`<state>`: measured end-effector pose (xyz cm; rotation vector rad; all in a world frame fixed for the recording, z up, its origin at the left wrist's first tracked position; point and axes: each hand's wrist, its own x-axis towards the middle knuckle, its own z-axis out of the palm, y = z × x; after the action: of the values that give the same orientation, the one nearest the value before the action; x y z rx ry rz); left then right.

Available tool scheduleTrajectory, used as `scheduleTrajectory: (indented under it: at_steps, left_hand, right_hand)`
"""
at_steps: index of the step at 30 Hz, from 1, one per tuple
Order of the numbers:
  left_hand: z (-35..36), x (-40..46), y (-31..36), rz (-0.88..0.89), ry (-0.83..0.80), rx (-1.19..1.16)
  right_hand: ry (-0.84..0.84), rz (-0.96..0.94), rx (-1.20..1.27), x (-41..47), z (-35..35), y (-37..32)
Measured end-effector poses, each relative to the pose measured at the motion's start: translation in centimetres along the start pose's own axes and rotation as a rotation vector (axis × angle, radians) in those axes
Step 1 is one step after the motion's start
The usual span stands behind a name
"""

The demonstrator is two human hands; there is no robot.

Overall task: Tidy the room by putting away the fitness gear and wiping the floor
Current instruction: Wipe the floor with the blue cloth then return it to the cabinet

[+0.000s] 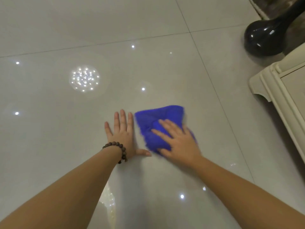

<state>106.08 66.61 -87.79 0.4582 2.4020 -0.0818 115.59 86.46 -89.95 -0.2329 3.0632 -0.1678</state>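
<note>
Left hand (122, 134) flat on floor (66, 129); right hand (179, 141), fingers spread, atop blue cloth (158, 118).

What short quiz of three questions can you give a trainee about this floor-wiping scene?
1. True or false: the right hand presses the cloth on the floor.
2. Which wrist wears the bracelet?
A. left
B. right
C. neither
3. Fill in: the left hand lies ____ on the tile, fingers spread, beside the cloth.

Key
1. True. The fingers lie straight on top of the blue cloth.
2. A. The dark beads circle the left wrist.
3. Flat. It holds nothing and does not touch the cloth.
</note>
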Motion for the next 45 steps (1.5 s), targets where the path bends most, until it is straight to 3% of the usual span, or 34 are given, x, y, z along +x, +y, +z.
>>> scheduleTrajectory:
  at_steps: [4, 8, 10, 12, 14, 15, 17, 19, 21, 23, 25, 28, 32, 35, 39, 42, 44, 45]
  left_hand:
    - [-0.1, -0.3, 0.1, 0.0, 0.012, 0.0]
    - [0.0, 0.0, -0.1, -0.003, 0.015, 0.018]
    - [0.1, 0.0, -0.1, 0.001, 0.017, 0.017]
    - [0.4, 0.0, -0.1, 0.012, 0.038, -0.005]
    - [0.5, -0.1, -0.2, 0.017, 0.063, -0.02]
    - [0.5, -0.1, -0.2, 0.018, 0.067, -0.018]
    - [0.4, -0.2, -0.2, 0.019, 0.061, -0.018]
    - [0.4, -0.3, -0.2, 0.02, 0.072, -0.025]
    - [0.5, -0.3, -0.1, 0.02, 0.087, -0.02]
    - [0.4, -0.4, -0.1, 0.015, 0.092, -0.001]
    - [0.2, -0.6, 0.0, 0.006, 0.076, 0.016]
    - [0.2, -1.4, 0.5, -0.016, 0.054, 0.023]
    - [1.8, -6.4, 1.9, 0.014, 0.05, 0.031]
    - [4.3, -11.2, 1.3, 0.005, 0.023, 0.032]
    - [8.2, -15.4, -0.7, -0.051, -0.077, 0.026]
    - [11.0, -16.1, -2.0, -0.052, -0.1, -0.003]
    - [12.1, -16.0, -2.7, -0.037, -0.1, -0.019]
    - [12.5, -15.8, -3.0, -0.029, -0.089, -0.017]
  right_hand:
    - [0.054, 0.576, 0.021, -5.4, -1.1, 9.7]
    - [0.085, 0.92, 0.079, -3.2, -1.2, 6.6]
    - [0.113, 0.762, 0.065, -2.0, -0.2, 1.3]
    - [0.07, 0.407, 0.056, -3.1, 0.7, -4.0]
    - [0.011, 0.143, 0.053, -5.0, 0.7, -4.4]
    - [0.006, 0.112, 0.058, -5.7, 0.4, -2.5]
    - [0.062, 0.312, 0.019, -7.5, 0.2, 2.8]
    - [0.067, 0.666, 0.032, -8.9, -0.8, 7.6]
    - [0.045, 0.905, 0.046, -9.0, -1.2, 8.6]
    - [0.071, 1.018, 0.085, -7.2, -1.0, 6.2]
    - [0.078, 0.915, 0.106, -5.9, -0.5, 2.2]
    - [0.006, 0.559, 0.047, -6.4, 0.5, -1.9]
    - [-0.047, 0.411, 0.09, -7.0, 0.0, 0.0]
    - [-0.068, 0.283, 0.044, -9.7, -0.6, 5.2]
    - [0.003, 0.774, 0.059, -13.8, -1.8, 11.3]
    - [0.078, 1.025, 0.119, -11.8, -1.6, 9.1]
    - [0.102, 1.09, 0.176, -9.4, -1.5, 5.7]
    - [0.101, 1.014, 0.177, -8.4, -1.1, 3.7]
